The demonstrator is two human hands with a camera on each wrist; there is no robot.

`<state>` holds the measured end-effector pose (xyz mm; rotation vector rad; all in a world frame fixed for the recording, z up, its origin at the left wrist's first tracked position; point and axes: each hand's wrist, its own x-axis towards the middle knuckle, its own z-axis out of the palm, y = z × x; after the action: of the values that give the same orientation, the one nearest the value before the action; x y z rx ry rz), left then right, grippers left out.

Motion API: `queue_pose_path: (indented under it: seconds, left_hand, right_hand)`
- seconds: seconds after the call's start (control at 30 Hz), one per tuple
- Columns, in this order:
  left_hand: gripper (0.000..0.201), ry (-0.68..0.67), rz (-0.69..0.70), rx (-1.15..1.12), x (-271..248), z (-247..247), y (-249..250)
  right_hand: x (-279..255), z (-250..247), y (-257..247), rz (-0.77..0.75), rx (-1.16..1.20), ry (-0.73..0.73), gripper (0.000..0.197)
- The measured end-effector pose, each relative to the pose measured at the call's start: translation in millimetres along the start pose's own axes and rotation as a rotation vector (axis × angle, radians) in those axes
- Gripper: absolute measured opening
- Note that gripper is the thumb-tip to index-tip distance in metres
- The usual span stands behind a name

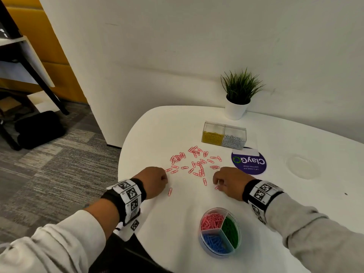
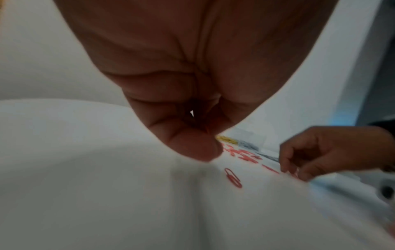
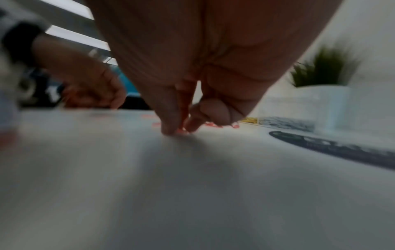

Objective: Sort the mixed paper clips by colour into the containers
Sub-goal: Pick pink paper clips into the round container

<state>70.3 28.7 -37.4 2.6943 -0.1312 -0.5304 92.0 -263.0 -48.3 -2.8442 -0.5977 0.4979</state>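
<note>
Right hand (image 1: 229, 182) is pinching a pink clip (image 1: 217, 187) against the counter (image 1: 177, 233), thumb and fingertips (image 3: 169, 130) closing narrow on it in the right wrist view. Left hand (image 1: 155, 181) is curling into a loose fist at the pile's left edge; cannot tell if it is holding anything, the left wrist view showing only curled fingers. One stray clip (image 1: 170, 191) is lying just beside it.

Loose pink clips (image 1: 194, 162) are scattering between and beyond both hands. Step, as I judge it: gathering the last colour, pink. Next move is calling for lifting the pinched clip and carrying it back to the round divided tub (image 1: 220, 232), pink section, near the body; green and blue sections are already filling. Yellow and white clips are sitting in the clear twin box (image 1: 224, 137) farther off.

Purple round sticker (image 1: 249, 162) is reading "ClayGo", upside down; smaller line too small to read. Wrist bands are carrying square black-and-white marker codes.
</note>
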Motion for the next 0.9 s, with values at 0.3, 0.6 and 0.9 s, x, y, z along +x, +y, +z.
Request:
queue_pose_path:
  seconds: [0.3,0.6,0.9]
  left_hand:
    - [0.024,0.005,0.13,0.402,-3.8,27.3,22.3]
    - [0.019,0.018,-0.197,-0.682,6.7,6.4,10.5]
    - [0.006,0.165,-0.219,-0.689,24.3,-12.9,-16.3]
  right_hand:
    - [-1.8,-7.8,11.4,0.217,0.65,0.23,0.009]
    - [-22.7,-18.5,45.1,0.138,2.456,0.421,0.037]
    - [22.3,-13.5,22.1,0.49,1.21,0.312,0.008]
